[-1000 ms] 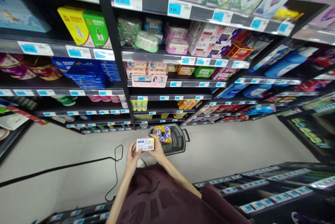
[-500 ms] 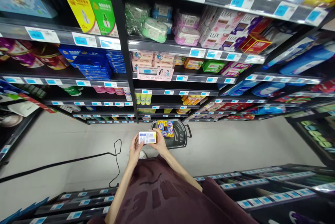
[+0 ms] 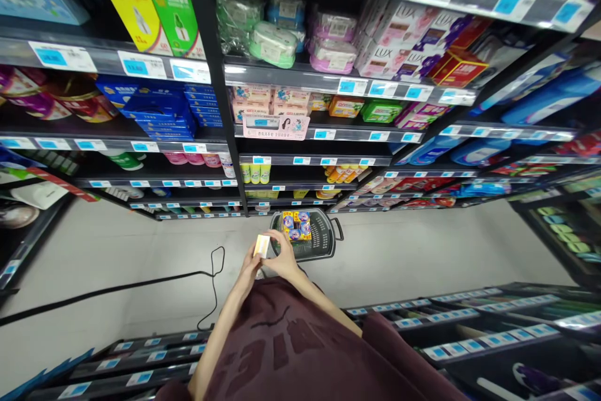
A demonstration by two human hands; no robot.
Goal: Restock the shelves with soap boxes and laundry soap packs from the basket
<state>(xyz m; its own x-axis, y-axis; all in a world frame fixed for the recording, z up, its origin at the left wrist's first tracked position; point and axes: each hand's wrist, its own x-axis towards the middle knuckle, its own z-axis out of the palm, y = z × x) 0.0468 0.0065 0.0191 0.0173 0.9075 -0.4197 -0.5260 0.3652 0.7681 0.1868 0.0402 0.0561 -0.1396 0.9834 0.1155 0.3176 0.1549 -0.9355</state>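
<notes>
Before stocked shelves (image 3: 300,77), left hand (image 3: 248,262) and right hand (image 3: 284,257) are holding a pale box (image 3: 261,246) in their fingers near a basket (image 3: 323,239).

One held box (image 3: 261,246), one basket (image 3: 322,236) and three yellow-green canisters (image 3: 255,174) are visible.

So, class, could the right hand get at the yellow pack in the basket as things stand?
Probably yes, by bending down: the basket is open above and nothing covers the yellow pack. The right hand is on the small box, so may need to let go.
</notes>
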